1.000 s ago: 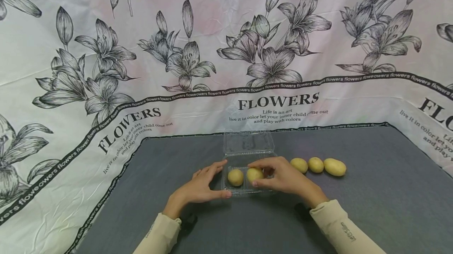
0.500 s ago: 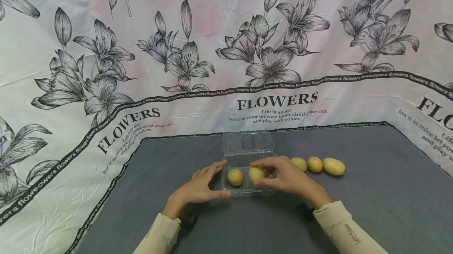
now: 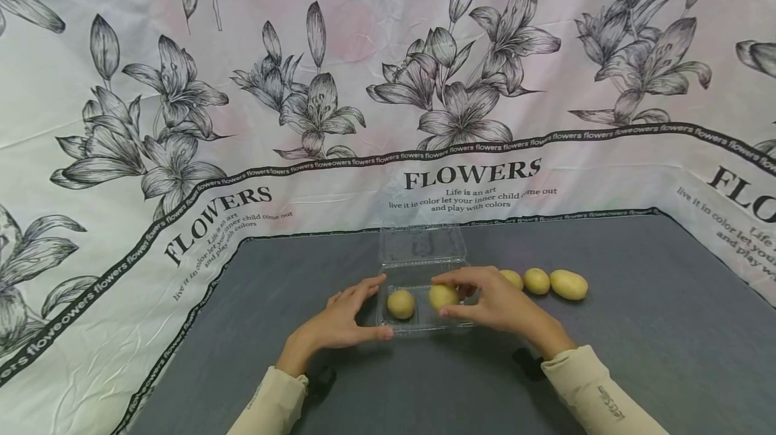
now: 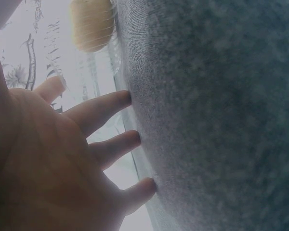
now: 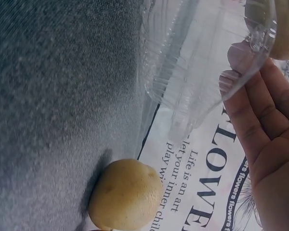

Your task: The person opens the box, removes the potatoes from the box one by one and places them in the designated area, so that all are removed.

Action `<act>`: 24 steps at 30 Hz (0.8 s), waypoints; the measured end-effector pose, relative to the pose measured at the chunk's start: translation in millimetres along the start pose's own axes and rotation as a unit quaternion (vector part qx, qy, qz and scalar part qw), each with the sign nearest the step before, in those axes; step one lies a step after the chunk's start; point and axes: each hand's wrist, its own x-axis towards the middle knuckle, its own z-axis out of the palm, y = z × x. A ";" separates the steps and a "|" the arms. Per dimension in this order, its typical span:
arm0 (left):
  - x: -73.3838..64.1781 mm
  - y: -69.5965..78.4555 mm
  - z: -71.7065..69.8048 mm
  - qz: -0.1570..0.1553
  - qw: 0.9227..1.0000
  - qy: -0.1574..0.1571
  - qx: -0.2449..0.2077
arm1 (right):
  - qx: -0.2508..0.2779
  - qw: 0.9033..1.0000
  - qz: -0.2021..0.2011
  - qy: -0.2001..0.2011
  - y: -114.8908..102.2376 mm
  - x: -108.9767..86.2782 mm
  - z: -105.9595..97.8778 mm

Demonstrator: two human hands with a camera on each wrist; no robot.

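Observation:
A clear plastic clamshell box (image 3: 422,246) lies on the table with its lid folded back, away from me. In its left part rests a round yellow potato (image 3: 401,304). Over the right part my right hand (image 3: 500,299) pinches a second potato (image 3: 442,296) between thumb and fingers; in the right wrist view, fingertips (image 5: 229,79) show behind the box's clear wall. My left hand (image 3: 336,320) is spread beside the box's left side, with thumb and index fingertip right at the front and left edges. Its fingers look straight and apart in the left wrist view.
To the right of the box, several potatoes (image 3: 536,281) lie in a row on the grey tabletop (image 3: 655,327), the leftmost partly hidden by my right hand. A white curtain (image 3: 339,199) with printed flowers hangs along the table's back and left edges.
My right hand has shifted the held potato slightly to the right over the box's right part. My left hand stays at the box's left side.

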 end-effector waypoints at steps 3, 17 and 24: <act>-0.3 0.2 0.2 -0.001 1.000 0.003 0.001 | -0.002 1.000 -0.001 0.005 -1.3 -1.2 -2.0; -2.4 2.2 -0.4 0.000 1.000 0.004 -0.001 | -0.013 1.000 0.004 0.021 -2.3 -5.5 -5.5; -3.2 1.9 -0.7 0.004 1.000 0.005 -0.003 | -0.029 0.999 0.008 0.035 -0.2 -9.4 -9.5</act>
